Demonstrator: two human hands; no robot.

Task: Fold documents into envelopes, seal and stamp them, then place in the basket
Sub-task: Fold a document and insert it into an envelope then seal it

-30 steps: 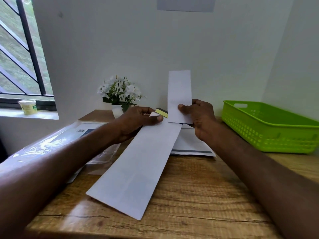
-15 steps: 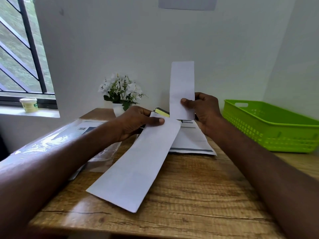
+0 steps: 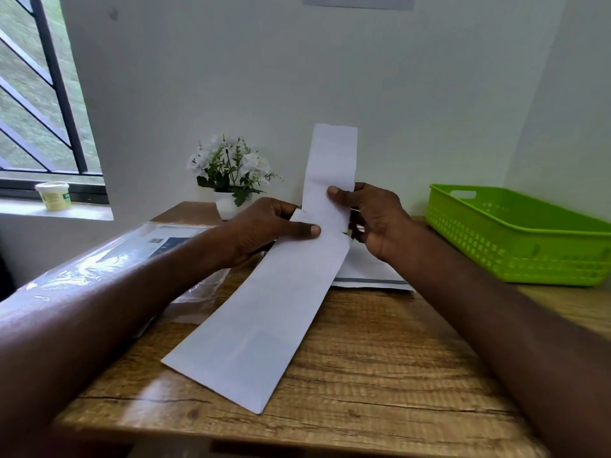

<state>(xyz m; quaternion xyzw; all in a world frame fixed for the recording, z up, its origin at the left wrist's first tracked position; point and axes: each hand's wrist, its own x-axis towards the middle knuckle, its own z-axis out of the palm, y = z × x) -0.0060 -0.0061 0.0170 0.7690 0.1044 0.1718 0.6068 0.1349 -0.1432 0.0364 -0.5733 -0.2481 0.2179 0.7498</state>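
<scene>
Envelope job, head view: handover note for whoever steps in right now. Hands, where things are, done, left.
Left hand: pinches the open end of the long white envelope, whose far end rests on the wooden table.
Right hand: pinches the folded document, held upright with its lower end at the envelope's mouth.
Green basket: at the right on the table; nothing shows inside it from here.
More printed sheets lie behind the envelope.
Done: document folded, envelope opened.
Left: push the document in, seal, stamp, put in the basket.
</scene>
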